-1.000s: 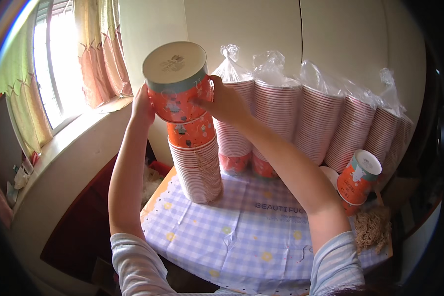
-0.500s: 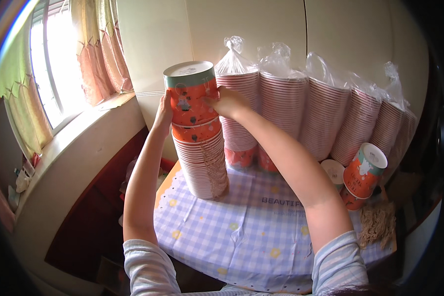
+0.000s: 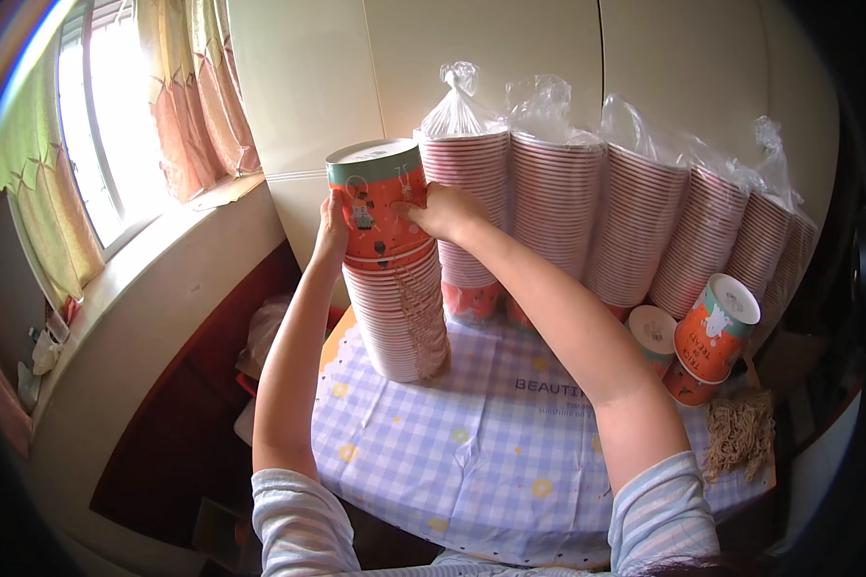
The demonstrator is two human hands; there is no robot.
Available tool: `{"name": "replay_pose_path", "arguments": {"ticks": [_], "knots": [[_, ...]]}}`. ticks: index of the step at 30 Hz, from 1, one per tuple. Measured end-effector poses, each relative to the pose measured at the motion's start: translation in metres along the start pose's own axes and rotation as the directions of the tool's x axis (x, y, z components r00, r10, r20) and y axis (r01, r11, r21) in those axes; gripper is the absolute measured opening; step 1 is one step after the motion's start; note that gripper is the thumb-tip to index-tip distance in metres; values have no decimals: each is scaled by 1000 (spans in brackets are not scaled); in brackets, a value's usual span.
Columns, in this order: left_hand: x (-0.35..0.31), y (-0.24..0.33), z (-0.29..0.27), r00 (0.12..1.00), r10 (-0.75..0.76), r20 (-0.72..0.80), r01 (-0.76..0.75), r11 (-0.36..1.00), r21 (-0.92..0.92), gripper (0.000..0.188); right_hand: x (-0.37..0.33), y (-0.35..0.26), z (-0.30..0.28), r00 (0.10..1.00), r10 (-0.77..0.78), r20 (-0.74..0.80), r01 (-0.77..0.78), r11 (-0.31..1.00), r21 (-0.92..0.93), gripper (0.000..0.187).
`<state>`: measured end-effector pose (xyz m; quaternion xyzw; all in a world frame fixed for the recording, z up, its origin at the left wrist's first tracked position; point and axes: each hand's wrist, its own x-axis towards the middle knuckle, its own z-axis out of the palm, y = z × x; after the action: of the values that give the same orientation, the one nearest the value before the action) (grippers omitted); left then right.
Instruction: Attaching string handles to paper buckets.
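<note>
Both my hands grip an upside-down orange paper cup [image 3: 380, 197] with a green band and a white base. It sits at the top of a tall stack of nested cups [image 3: 390, 327], whose pale rims show as close-set rings. My left hand [image 3: 333, 229] is closed against the cup's left side, its fingers mostly hidden behind. From the right, my right hand [image 3: 449, 212] presses the cup with thumb in front. Brown twine strands [image 3: 420, 317] hang down the stack's right side. The stack stands on a blue-and-white checked tablecloth [image 3: 452, 452].
Behind, several tall cup stacks in clear plastic bags [image 3: 553, 207] stand in a row along the cream wall [image 3: 491, 38]. On the right are loose upside-down cups [image 3: 712, 332], a smaller cup stack [image 3: 652, 332] and a bundle of brown twine [image 3: 739, 435]. A curtained window [image 3: 106, 115] is at left.
The top cup has slid down over the stack, covering most of the orange cup wall that showed beneath it. My hands have moved down with it.
</note>
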<state>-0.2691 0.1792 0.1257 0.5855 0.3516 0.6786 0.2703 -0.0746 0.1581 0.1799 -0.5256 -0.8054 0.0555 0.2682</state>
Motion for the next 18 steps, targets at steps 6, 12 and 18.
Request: {"name": "replay_pose_path", "arguments": {"ticks": [6,12,18], "knots": [[-1,-5,3,998,58,28,-58,998,-28,59,-8,-1,2,999,48,-1,-48,998,-32,62],[1,-12,-2,999,34,-12,-34,999,-17,57,-4,2,7,998,41,40,-40,998,-40,61],[0,-14,-3,997,-38,68,37,999,27,64,0,18,17,998,32,57,-31,999,-12,55]]}}
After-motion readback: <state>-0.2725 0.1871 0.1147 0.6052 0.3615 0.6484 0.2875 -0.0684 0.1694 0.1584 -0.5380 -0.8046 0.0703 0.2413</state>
